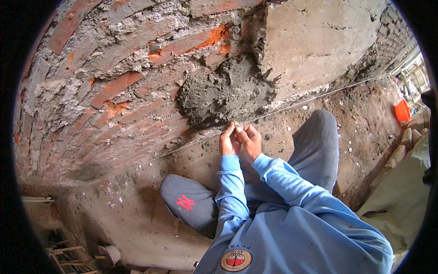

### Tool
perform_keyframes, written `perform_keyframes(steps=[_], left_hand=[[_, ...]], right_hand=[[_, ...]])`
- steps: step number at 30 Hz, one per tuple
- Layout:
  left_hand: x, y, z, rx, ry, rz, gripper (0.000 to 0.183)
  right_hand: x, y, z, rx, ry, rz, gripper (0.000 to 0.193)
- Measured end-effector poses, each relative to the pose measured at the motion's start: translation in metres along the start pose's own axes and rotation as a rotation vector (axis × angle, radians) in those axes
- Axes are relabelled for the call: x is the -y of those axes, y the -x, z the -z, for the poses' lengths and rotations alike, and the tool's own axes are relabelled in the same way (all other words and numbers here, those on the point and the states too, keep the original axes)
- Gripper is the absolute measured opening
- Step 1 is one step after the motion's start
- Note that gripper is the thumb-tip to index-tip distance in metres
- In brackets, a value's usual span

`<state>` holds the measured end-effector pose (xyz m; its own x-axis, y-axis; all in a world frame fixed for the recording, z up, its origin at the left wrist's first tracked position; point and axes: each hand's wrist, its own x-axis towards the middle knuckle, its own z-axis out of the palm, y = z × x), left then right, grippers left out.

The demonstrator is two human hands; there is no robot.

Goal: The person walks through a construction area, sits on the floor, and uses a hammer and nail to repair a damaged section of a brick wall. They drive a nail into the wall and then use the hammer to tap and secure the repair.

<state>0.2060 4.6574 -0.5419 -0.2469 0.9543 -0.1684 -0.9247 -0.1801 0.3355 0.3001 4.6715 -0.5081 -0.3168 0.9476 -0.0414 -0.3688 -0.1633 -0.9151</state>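
Note:
A thin, pale string (296,103) runs taut along the foot of the brick wall, slanting from lower left to upper right. My left hand (229,141) is closed on it, thumb and forefinger pinched together. Close beside it, my right hand (250,142) pinches at the same spot, the fingertips of both hands nearly touching. Whatever else may lie between the fingertips is too small to make out. Just beyond my hands, a rough patch of wet grey mortar (226,91) clings to the wall.
Bare, chipped bricks (116,89) cover the wall on the left; smooth plaster (319,43) covers part on the right. An orange bucket (402,110) stands at far right, near a pale sheet (401,196). A whitish container (109,255) lies at lower left. My bent knees flank my arms.

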Motion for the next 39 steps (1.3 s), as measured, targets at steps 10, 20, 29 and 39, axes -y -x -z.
perform_keyframes(steps=[10,20,29,39], left_hand=[[0.002,-0.004,0.011,-0.034,-0.007,-0.024,0.012],[0.002,-0.005,0.008,-0.07,-0.01,-0.029,0.013],[0.006,-0.005,0.002,-0.139,-0.019,-0.066,0.006],[0.006,-0.004,-0.005,-0.297,-0.026,-0.078,0.005]], right_hand=[[-0.002,-0.001,-0.004,-0.029,-0.006,0.001,0.015],[-0.005,-0.003,-0.003,-0.035,-0.006,-0.004,0.014],[-0.009,-0.004,-0.003,-0.045,0.003,0.024,0.014],[-0.008,-0.003,-0.004,-0.04,-0.025,0.02,0.015]])
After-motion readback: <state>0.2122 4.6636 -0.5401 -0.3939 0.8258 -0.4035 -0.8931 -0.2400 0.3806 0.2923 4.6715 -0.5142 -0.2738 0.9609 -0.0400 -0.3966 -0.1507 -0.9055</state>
